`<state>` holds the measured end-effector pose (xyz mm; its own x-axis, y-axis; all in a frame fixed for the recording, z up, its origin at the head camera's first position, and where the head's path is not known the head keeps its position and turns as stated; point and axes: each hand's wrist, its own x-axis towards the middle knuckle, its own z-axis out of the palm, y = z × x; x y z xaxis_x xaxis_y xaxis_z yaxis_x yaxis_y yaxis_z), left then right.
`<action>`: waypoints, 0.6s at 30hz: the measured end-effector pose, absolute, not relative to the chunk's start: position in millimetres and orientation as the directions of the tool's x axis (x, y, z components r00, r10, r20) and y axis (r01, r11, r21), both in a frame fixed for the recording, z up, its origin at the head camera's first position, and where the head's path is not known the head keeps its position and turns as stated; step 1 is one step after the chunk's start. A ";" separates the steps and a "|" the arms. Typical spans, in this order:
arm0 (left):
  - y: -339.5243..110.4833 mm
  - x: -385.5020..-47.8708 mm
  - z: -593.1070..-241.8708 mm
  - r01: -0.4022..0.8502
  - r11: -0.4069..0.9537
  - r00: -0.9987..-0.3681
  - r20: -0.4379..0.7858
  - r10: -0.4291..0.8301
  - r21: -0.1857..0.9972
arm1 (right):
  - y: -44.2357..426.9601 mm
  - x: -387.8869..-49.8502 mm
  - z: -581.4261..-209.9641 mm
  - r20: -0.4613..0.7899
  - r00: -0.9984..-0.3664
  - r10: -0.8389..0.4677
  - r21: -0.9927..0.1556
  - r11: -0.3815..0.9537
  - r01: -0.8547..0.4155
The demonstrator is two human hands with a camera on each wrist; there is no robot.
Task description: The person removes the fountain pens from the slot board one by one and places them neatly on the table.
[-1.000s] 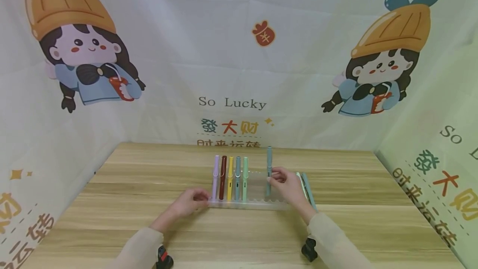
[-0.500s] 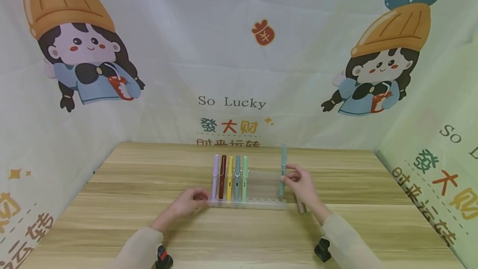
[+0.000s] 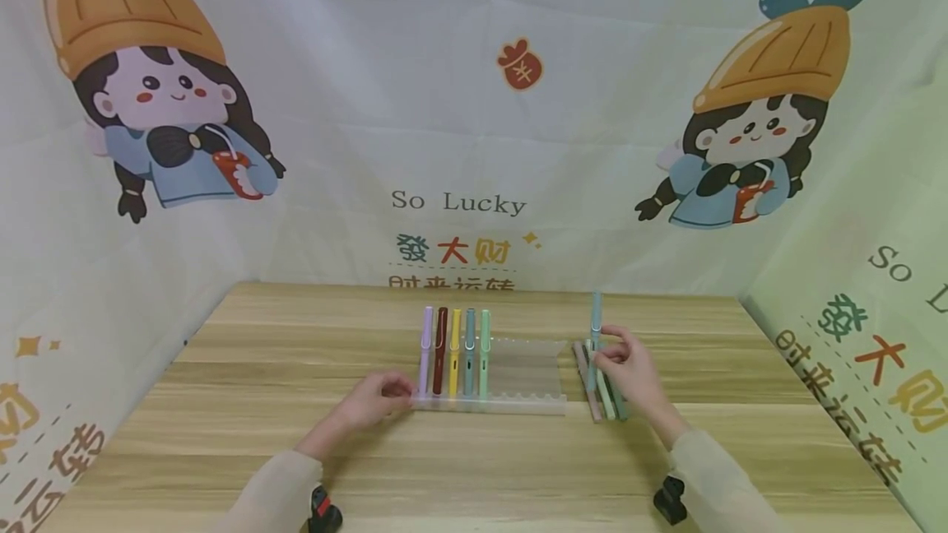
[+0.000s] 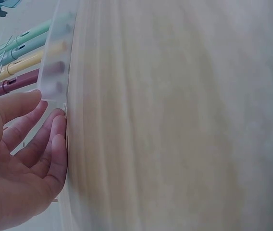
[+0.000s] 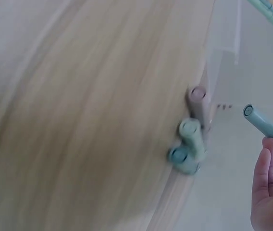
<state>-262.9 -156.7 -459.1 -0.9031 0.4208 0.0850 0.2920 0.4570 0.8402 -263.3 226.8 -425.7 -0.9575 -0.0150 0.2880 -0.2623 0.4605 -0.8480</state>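
Observation:
In the head view my left hand [image 3: 374,400] pinches the left end of a clear pen rack [image 3: 526,368] between thumb and index finger. Side by side on the rack's left part stand a lilac pen [image 3: 426,352], a dark red pen [image 3: 441,352], a yellow pen [image 3: 455,352], a blue-grey pen [image 3: 470,352] and a mint pen [image 3: 485,352]. Right of the rack, my right hand [image 3: 633,368] holds a blue-green fountain pen [image 3: 596,315] upright between thumb and fingers. In the right wrist view the end of this pen [image 5: 264,124] points away from the fingertips.
Beneath the held pen, a mauve pen [image 3: 588,393], a pale green pen [image 3: 607,401] and a teal pen [image 3: 620,410] lie together on the wooden table [image 3: 459,475]. A printed cloth [image 3: 341,146] hangs behind the table and at its sides.
My right hand has moved to the right with the blue-green pen, from in front of the rack to above the loose pens. The left hand and the rack have stayed put.

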 end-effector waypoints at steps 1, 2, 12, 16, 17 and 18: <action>-156.7 -262.8 -459.1 0.291 0.456 -0.904 0.085 0.420 0.841 | 229.5 -262.5 -425.7 0.287 -0.958 -0.013 -0.845 0.467 -0.260; -156.7 -262.6 -459.0 0.290 0.454 -0.904 0.085 0.419 0.843 | 232.3 -261.5 -425.5 0.285 -0.958 -0.011 -0.842 0.475 -0.256; -156.3 -261.7 -457.5 0.276 0.447 -0.907 0.077 0.414 0.851 | 257.8 -257.0 -424.4 0.280 -0.960 -0.001 -0.817 0.525 -0.238; -156.5 -262.6 -458.8 0.277 0.449 -0.907 0.076 0.415 0.850 | 266.9 -255.4 -425.1 0.263 -0.965 -0.008 -0.790 0.573 -0.220; -156.4 -262.9 -459.1 0.275 0.453 -0.907 0.074 0.414 0.848 | 269.1 -255.1 -425.6 0.261 -0.965 -0.011 -0.783 0.582 -0.219; -156.5 -263.2 -459.5 0.273 0.456 -0.908 0.071 0.412 0.847 | 271.2 -254.6 -425.9 0.261 -0.965 -0.014 -0.778 0.589 -0.219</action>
<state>-263.2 -156.5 -459.5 -0.9083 0.4122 0.0710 0.2732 0.4563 0.8468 -254.6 271.2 -425.9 -0.9654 -0.0141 0.2605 -0.2186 0.5886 -0.7783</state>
